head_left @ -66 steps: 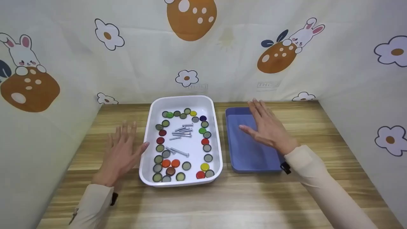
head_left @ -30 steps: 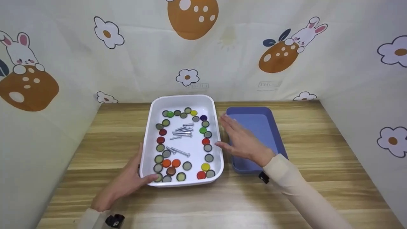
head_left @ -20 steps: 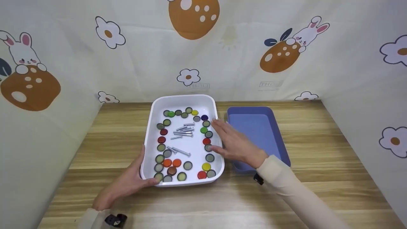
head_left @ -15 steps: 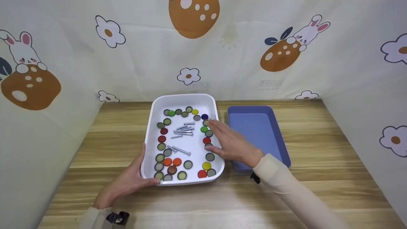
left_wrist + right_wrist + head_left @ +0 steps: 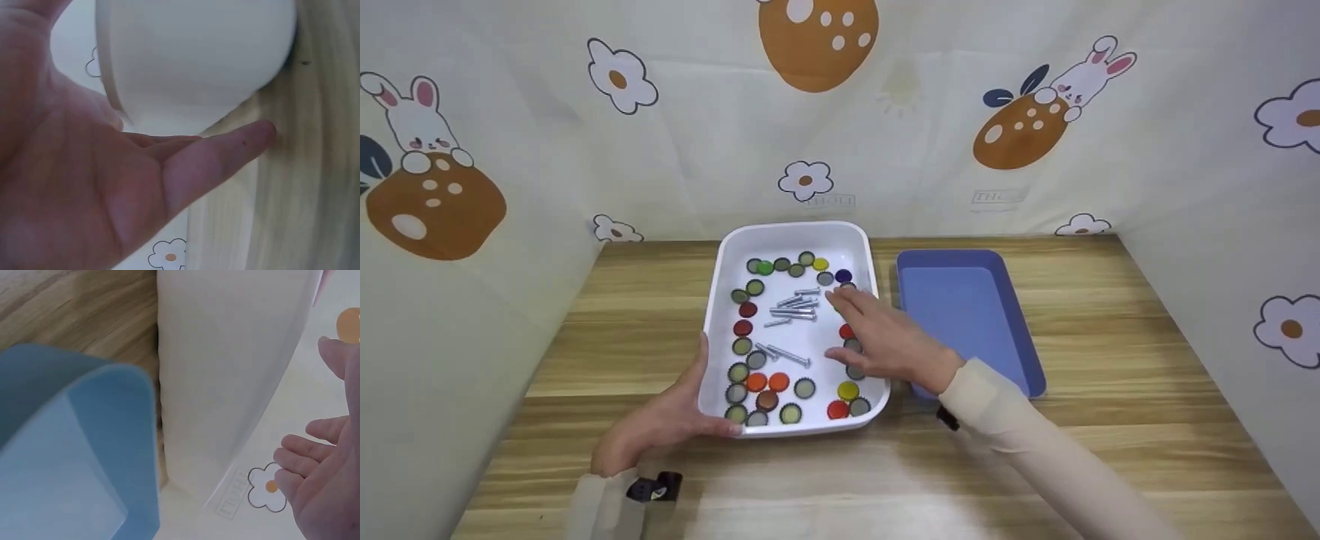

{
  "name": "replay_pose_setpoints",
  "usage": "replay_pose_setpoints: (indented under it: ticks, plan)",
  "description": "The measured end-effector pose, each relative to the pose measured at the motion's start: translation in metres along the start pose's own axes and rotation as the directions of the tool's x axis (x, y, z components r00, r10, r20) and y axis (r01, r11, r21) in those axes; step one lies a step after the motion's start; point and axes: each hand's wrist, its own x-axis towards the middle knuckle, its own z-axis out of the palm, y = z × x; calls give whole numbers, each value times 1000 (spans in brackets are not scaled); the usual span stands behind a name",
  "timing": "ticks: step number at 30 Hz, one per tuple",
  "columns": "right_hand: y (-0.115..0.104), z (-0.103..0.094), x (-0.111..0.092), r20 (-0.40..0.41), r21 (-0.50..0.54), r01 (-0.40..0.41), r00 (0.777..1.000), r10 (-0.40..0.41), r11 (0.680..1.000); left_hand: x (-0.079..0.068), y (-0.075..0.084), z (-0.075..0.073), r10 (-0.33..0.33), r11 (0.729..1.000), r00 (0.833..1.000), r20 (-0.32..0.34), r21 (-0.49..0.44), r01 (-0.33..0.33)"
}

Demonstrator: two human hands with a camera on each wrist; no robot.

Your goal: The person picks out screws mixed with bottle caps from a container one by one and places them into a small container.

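A white tray [image 5: 795, 237] holds several bottle caps [image 5: 778, 382], mostly along its sides, with silver bolts [image 5: 793, 313] in the middle. My left hand [image 5: 666, 411] holds the tray's near left corner, thumb at the rim and fingers along the outer wall. In the left wrist view that hand [image 5: 84, 174] lies against the white wall. Over the tray's right part hovers my right hand [image 5: 889, 341], fingers spread and holding nothing; some caps are hidden beneath it. The right wrist view shows that hand [image 5: 329, 484] above the tray's outer side [image 5: 219, 354].
A shallow blue tray [image 5: 960, 300] with nothing in it stands right of the white one, a narrow gap between. Both rest on a wood-grain table [image 5: 1117, 330]. A patterned curtain [image 5: 915, 112] encloses the back and sides.
My left hand has come from beside the white tray to hold its near left corner. The right hand has moved left from above the blue tray to over the white tray.
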Motion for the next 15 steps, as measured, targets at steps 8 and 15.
replay_pose_setpoints:
  ticks: [8, 15]
  plan:
    - [-7, -6, 12, 45, 77, -17, 999, 13, 997, 1, -5, -1, -1, 999, 1000, 25, -35, 2]
    - [-15, -13, 27, 91, 133, -68, 994, 56, 989, 2, -12, 1, 40, 996, 999, 17, -75, -39]
